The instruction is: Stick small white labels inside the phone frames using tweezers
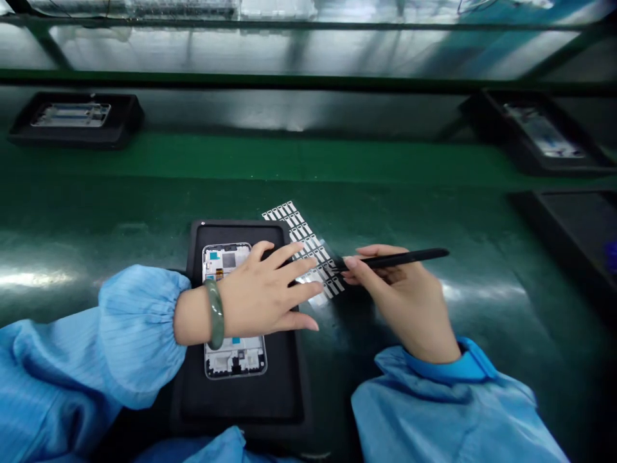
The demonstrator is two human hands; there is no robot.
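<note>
Pinching blk tweezers [400, 259], R hand [405, 296] is aiming the tips at a sticker sheet [301, 228] lying on the bench [409, 212] at tray's [241, 405] R edge. L hand [267, 286], fingers spread, is reaching over phone chassis [236, 360] to sheet, contact unclear. Sheet's looking thin, light, bendy; prob. best held by edges.

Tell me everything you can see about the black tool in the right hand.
The black tool is slim and stick-like, with a smooth-looking dark surface; plastic or coated metal, I can't tell. The right hand grips it between thumb and fingers. Its rounded back end juts out to the right, and it narrows leftward to a tip over the sheet of small white pieces. Whether the tip touches the sheet is unclear.
</note>
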